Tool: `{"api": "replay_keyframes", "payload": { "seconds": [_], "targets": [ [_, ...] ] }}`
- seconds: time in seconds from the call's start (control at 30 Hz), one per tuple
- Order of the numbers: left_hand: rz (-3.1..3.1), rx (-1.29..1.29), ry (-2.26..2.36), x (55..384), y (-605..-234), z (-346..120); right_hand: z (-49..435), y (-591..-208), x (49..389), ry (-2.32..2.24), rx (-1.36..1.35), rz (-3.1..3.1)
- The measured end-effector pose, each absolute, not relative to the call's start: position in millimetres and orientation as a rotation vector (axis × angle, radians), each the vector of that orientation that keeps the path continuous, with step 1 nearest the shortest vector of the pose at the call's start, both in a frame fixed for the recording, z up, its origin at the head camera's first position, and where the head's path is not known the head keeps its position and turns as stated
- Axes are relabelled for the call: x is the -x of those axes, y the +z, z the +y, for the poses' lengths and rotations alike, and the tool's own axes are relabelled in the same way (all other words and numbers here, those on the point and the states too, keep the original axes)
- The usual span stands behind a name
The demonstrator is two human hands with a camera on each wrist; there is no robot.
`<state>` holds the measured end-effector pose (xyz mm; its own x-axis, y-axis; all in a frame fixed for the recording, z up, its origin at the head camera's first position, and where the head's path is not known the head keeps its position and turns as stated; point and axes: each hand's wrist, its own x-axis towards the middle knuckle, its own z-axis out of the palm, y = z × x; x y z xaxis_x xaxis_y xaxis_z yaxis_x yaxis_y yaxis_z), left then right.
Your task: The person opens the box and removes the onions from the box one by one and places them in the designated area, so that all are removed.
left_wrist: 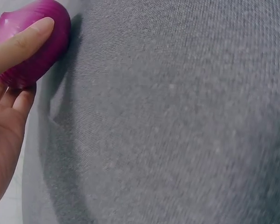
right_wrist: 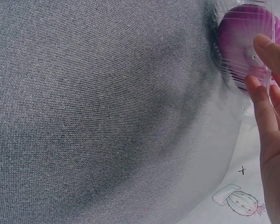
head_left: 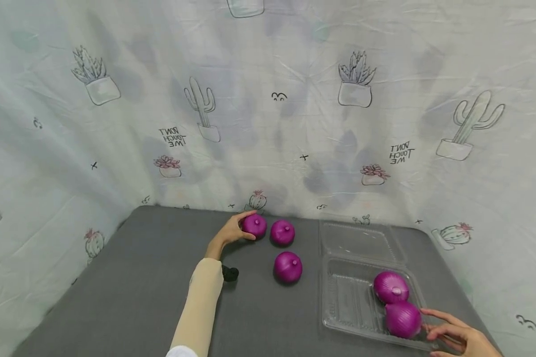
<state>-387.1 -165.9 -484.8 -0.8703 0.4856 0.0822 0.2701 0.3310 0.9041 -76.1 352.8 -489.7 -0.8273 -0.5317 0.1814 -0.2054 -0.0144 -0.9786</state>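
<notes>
At the far side of the table my left hand [head_left: 233,231] grips a purple onion [head_left: 254,226], thumb on one side and fingers on the other. The left wrist view shows the thumb lying across that onion [left_wrist: 39,44], with fingertips under its lower end. To its right sit another onion [head_left: 283,232] and, closer to me, a third onion [head_left: 288,267]. My right hand [head_left: 462,339] is by the right edge of a clear plastic container [head_left: 346,297], fingers loosely spread. Inside the container two onions lie against each other, the rear onion [head_left: 390,287] and the front onion [head_left: 403,320].
The container's clear lid [head_left: 359,241] lies folded back towards the wall. A dark strap-like object [head_left: 230,273] shows beside the left sleeve [head_left: 201,302]. Grey cloth covers the table [head_left: 129,277], and a printed curtain [head_left: 268,124] hangs behind it.
</notes>
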Motion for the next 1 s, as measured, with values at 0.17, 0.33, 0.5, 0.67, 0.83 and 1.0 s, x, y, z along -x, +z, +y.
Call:
{"api": "replay_keyframes", "payload": {
  "seconds": [0.17,0.33,0.5,0.67,0.83,1.0],
  "targets": [
    [2.327,-0.679,1.638,376,-474,-166,353,-492,76,-1.922,0.806,2.044],
    [2.303,-0.68,1.643,375,-468,-165,352,-494,76,-1.943,0.85,2.065],
    [2.279,-0.686,1.695,390,-487,-165,351,-494,74,-1.948,0.877,2.098],
    [2.267,-0.687,1.731,397,-497,-165,351,-494,74,-1.935,0.884,2.151],
    [2.23,-0.719,1.768,397,-498,-168,349,-494,73,-1.88,0.863,2.286],
    [2.187,-0.743,1.8,397,-499,-171,348,-494,73,-1.847,0.831,2.347]
  ]
}}
